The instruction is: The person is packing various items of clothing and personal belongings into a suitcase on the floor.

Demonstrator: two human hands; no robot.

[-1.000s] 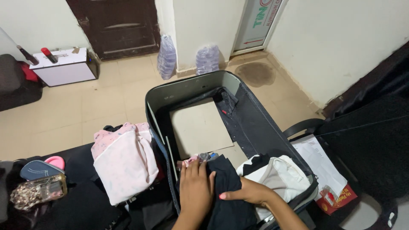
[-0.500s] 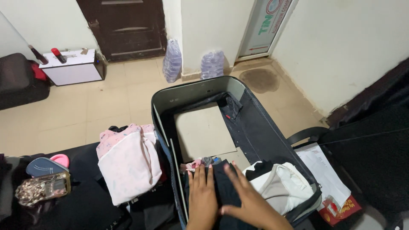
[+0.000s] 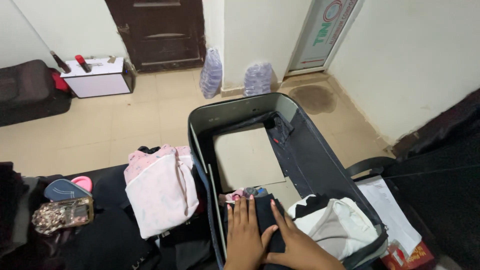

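From my remote seat I see both hands pressing flat on a folded dark garment [image 3: 267, 225] at the near end of the open black suitcase [image 3: 320, 165]: the left hand [image 3: 245, 235] lies palm down with its fingers spread, the right hand [image 3: 295, 245] lies just beside it, thumb touching the left, and neither grip is closed on anything. The risk I judge most likely is the stack shifting: the dark garment sits on top of a few small coloured pieces [image 3: 240, 192] (pink and grey edges peek out past the fingertips), so an uneven push could slide them toward the bare far half of the case. The white and grey clothes [image 3: 340, 225] packed beside it bulge up to the suitcase rim, and I think they could spill over the edge or catch when pressed. The suitcase's far half holds only a beige board panel [image 3: 247, 157] on its floor. Outside it, to the left, a folded pink and white garment [image 3: 160, 192] rests against the case wall on a dark surface, with a patterned pouch [image 3: 62, 215] further left; papers [image 3: 390, 205] lie to the right.
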